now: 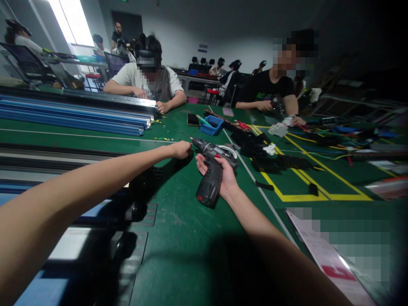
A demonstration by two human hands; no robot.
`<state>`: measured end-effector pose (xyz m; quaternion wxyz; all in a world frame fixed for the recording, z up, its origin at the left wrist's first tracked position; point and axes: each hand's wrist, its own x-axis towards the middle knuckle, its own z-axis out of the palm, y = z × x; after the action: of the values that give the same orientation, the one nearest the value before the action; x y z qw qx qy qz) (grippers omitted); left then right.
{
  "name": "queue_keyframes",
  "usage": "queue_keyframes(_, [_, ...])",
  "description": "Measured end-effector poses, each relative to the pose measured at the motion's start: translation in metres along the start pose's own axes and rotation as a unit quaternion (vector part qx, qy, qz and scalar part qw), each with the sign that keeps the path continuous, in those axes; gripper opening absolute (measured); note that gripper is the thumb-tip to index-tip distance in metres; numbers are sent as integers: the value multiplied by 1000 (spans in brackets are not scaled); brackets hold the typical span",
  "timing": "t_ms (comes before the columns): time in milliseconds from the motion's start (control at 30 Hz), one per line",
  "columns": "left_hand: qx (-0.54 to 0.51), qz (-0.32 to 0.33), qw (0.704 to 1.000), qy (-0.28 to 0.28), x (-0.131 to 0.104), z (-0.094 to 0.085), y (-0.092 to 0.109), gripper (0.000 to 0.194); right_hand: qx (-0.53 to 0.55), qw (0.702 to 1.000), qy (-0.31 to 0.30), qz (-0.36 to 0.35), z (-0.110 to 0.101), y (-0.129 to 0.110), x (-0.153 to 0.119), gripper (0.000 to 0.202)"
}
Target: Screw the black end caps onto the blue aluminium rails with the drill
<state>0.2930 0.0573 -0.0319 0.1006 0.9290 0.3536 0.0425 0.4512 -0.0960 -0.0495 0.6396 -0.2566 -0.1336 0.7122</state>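
Observation:
A black cordless drill with a long thin bit is held just above the green table, its bit angled up and to the left. My right hand grips it around the handle from the right, thumb near a red switch. My left hand is closed beside the drill's chuck, just under the bit; whatever its fingers might hold is hidden. Beyond it, small ring-ended wires and tiny loose parts lie on the table. A blue bin with a pen-like green tool stands behind the drill.
Blue and silver metal profiles lie at the left, with dark-ended units nearer me. Black parts, coloured cables and yellow tape lines cover the right. A printed sheet lies near right. Two people work across the table.

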Motion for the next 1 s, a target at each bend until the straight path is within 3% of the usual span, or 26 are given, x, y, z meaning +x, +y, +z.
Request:
queue_keyframes(167, [-43, 36, 998, 42, -50, -40, -10, 22, -9, 1000, -6, 8, 1, 1, -2, 51])
queue_keyframes(267, [-203, 21, 971, 124, -90, -63, -30, 26, -22, 1000, -9, 1, 0, -2, -3, 51])
queue_keyframes(333, [-279, -23, 946, 165, -114, -72, -45, 25, -29, 999, -12, 5, 0, -4, -5, 52])
queue_keyframes(400, [-353, -67, 911, 204, -132, -72, -58, 23, -27, 999, -15, 25, 0, -3, -7, 56])
queue_keyframes(467, [-464, -100, 849, 233, -143, -67, -66, 18, -3, 998, -23, 51, 3, 1, -11, 62])
queue_keyframes(533, [-573, -117, 778, 230, -149, -58, -70, 16, 38, 996, -36, 75, 8, 11, -17, 65])
queue_keyframes(600, [-635, -121, 732, 216, -150, -51, -73, 17, 66, 992, -41, 99, 13, 21, -21, 66])
queue_keyframes(800, [-678, -108, 692, 222, -153, -47, -82, 26, 23, 990, 2, 142, 24, 35, -23, 54])
queue_keyframes(1000, [-685, -93, 688, 221, -158, -50, -76, 37, -3, 990, 32, 140, 25, 29, -24, 55])
